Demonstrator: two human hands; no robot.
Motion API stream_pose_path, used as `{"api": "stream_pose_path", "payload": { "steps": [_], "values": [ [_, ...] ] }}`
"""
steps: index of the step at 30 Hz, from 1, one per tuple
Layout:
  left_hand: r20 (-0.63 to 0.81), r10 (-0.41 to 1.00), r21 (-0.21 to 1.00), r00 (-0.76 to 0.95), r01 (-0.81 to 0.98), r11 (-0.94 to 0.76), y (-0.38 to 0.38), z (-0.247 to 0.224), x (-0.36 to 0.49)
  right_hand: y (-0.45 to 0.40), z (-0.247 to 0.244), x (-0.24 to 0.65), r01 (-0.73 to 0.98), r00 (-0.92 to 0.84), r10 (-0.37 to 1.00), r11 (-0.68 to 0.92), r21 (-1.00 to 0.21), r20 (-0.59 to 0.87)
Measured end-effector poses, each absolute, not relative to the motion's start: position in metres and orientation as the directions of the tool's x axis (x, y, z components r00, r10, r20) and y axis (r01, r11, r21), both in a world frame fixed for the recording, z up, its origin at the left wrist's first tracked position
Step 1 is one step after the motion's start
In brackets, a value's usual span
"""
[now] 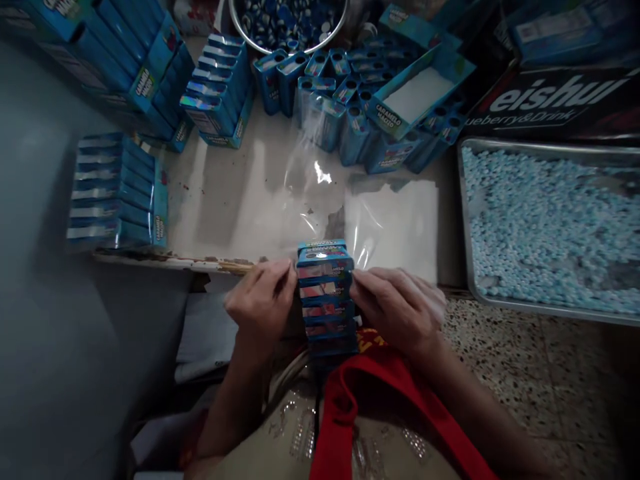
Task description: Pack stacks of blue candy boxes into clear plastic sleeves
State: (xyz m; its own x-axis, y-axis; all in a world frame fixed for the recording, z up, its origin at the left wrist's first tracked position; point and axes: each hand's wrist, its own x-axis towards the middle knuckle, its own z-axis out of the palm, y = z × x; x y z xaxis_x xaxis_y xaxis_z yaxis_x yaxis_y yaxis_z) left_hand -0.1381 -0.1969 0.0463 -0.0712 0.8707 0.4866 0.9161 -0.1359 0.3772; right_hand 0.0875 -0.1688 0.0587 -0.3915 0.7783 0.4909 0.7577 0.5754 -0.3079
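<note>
A stack of blue candy boxes (327, 291) is held close to my body, over the table's front edge, its lower end hidden in shadow. Clear plastic film (363, 247) shines around the near table area and by my fingers. On the stack's left side, my left hand (265, 291) is closed in a pinch beside the top box; the film between its fingertips is barely visible. My right hand (400, 303) has its thumb and fingers pinched at the stack's right edge, with film glinting along the hand.
Packed blue box displays (117, 193) stand on the left. Small blue containers (325, 120) crowd the back, below a metal bowl (240, 30) of blue-and-white pieces. An open display box (395, 123) rests on them. At right lies a metal tray (467, 227) of pale blue candies.
</note>
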Motion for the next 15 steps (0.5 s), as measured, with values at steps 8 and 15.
{"api": "stream_pose_path", "payload": {
  "steps": [8, 15],
  "values": [
    [0.653, 0.750, 0.389, -0.101, 0.895, -0.219, -0.218, -0.027, -0.139, -0.169, 0.011, 0.096, 0.663, -0.362, 0.759, 0.618, -0.423, 0.542],
    [0.399, 0.873, 0.524, -0.280, 0.851, 0.034, -0.195, -0.030, -0.136, -0.172, 0.004, 0.089, 0.702, -0.298, 0.864, 0.487, -0.520, 0.406]
  ]
}}
